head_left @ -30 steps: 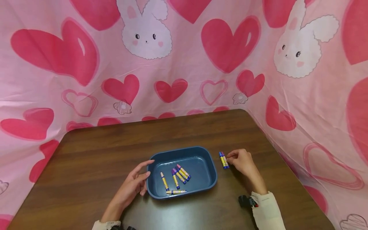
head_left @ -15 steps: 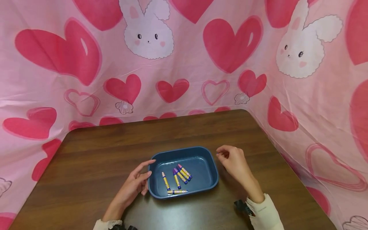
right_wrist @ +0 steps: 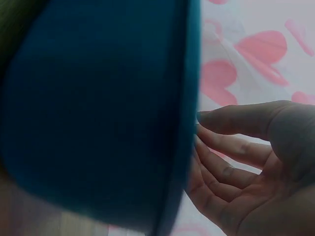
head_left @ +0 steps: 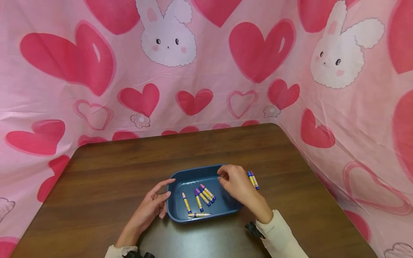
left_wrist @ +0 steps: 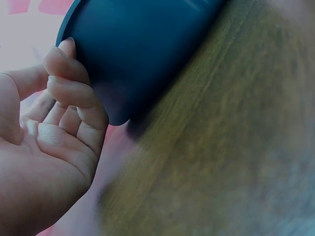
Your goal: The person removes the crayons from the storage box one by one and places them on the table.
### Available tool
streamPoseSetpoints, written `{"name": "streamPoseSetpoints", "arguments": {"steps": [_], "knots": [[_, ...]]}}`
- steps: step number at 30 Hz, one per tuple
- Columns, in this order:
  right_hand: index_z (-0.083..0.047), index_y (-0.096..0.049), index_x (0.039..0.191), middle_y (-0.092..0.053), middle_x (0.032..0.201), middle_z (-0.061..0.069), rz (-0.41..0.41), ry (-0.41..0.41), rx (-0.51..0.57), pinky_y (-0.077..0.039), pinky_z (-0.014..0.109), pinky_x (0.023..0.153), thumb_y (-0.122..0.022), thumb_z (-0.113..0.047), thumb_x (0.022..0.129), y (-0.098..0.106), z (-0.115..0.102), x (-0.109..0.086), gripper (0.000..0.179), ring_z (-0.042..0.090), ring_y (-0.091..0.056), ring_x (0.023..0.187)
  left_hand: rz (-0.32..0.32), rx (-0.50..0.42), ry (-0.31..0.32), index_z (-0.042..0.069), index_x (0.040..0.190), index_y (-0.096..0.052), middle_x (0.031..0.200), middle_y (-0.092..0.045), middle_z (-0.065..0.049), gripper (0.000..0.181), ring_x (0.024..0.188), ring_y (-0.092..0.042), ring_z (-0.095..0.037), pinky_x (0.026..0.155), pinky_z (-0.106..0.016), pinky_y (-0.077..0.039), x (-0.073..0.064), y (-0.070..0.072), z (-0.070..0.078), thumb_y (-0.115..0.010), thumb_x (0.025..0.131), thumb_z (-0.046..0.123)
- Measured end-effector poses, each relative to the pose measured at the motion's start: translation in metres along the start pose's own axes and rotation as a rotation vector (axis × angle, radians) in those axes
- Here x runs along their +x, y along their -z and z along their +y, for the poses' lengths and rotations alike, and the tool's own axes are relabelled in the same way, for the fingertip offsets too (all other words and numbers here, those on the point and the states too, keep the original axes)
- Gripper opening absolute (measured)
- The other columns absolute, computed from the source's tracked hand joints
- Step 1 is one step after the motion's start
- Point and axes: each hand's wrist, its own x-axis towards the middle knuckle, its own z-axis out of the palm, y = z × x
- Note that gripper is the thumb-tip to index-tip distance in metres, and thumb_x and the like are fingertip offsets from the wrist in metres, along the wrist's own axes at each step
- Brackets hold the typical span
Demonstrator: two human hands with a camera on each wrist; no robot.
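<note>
A: What were the hands doing?

B: The left hand [head_left: 148, 208] gripped the left end of the tray [head_left: 196, 173], fingertips over the rim. The right hand [head_left: 237, 182] hung over the tray's right end, fingers bent toward the thumb. I couldn't tell whether it held a crayon; in the right wrist view the rim hid the fingertips.

A: Where were the crayons?

B: Six lay in the tray: a cluster of four [head_left: 205, 195], a pale crayon [head_left: 186, 204] alone to their left, and a yellow crayon [head_left: 200, 215] along the near wall. Outside, on the table [head_left: 113, 172] past the right hand, a blue crayon [head_left: 251, 179] and a purple crayon [head_left: 255, 180] lay side by side. Behind everything hung a cloth [head_left: 209, 122] with hearts.

A: So which step was it?

B: I'd judge a carry into the tray, about to become a release. If a crayon was in those fingers, the next move called for lowering it near the others and letting go, the left hand steadying the tray.

A: And what had changed?

B: Half a second earlier the right hand was beside the tray, hiding the outside pair. Now it was over the tray, the pair showed, and the six lay as before.
</note>
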Motion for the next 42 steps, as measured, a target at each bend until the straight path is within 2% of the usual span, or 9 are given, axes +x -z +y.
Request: {"name": "streamPoseSetpoints", "arguments": {"steps": [9,15,21,27,35,42], "knots": [[-0.001,-0.073,0.102,-0.064,0.077,0.000,-0.177,-0.020,-0.065,-0.050,0.028,0.063,-0.075,-0.006,0.086,-0.021,-0.008,0.011,0.017,0.012,-0.054,0.067,-0.005,-0.008,0.002,0.015,0.153,-0.033,0.062,-0.055,-0.002,0.050,0.049,-0.051,-0.013,0.048,-0.023,-0.046,0.000,-0.002,0.000,-0.049,0.106,0.022],[-0.003,-0.071,0.092,-0.056,0.069,-0.002,-0.286,-0.016,-0.125,-0.046,0.029,0.056,-0.077,-0.008,0.084,-0.038,0.001,0.011,0.011,0.012,-0.052,0.062,-0.001,0.010,-0.003,0.014,0.152,-0.034,0.061,-0.055,-0.002,0.050,0.048,-0.051,-0.013,0.048,-0.023,-0.046,0.000,-0.001,0.002,-0.050,0.105,0.022],[-0.006,-0.070,0.080,-0.058,0.066,-0.004,-0.312,0.004,-0.062,-0.045,0.026,0.055,-0.080,-0.010,0.081,-0.051,0.011,0.010,0.011,0.008,-0.052,0.059,0.004,0.011,0.002,0.014,0.152,-0.034,0.061,-0.055,-0.002,0.051,0.048,-0.051,-0.014,0.048,-0.024,-0.046,-0.001,0.000,0.002,-0.051,0.105,0.023],[-0.009,-0.069,0.073,-0.057,0.062,-0.006,-0.373,-0.043,0.019,-0.042,0.023,0.049,-0.079,-0.010,0.082,-0.057,0.012,0.011,0.013,0.007,-0.051,0.054,0.010,0.012,0.016,0.015,0.152,-0.034,0.062,-0.055,-0.003,0.051,0.049,-0.052,-0.014,0.048,-0.023,-0.046,-0.002,0.001,0.001,-0.051,0.105,0.024],[-0.009,-0.069,0.073,-0.056,0.063,-0.006,-0.363,-0.020,0.024,-0.041,0.022,0.051,-0.080,-0.009,0.080,-0.064,0.013,0.010,0.013,0.007,-0.050,0.056,0.010,0.014,0.008,0.015,0.152,-0.035,0.061,-0.055,-0.003,0.050,0.048,-0.051,-0.014,0.048,-0.024,-0.045,0.000,0.000,0.001,-0.051,0.105,0.024],[-0.009,-0.071,0.073,-0.056,0.061,-0.004,-0.376,-0.072,0.075,-0.042,0.022,0.049,-0.077,-0.009,0.084,-0.061,0.011,0.010,0.012,0.010,-0.053,0.054,0.008,0.010,-0.001,0.014,0.152,-0.035,0.061,-0.055,-0.003,0.050,0.048,-0.051,-0.013,0.047,-0.023,-0.045,0.000,-0.001,0.002,-0.051,0.105,0.023]]}}
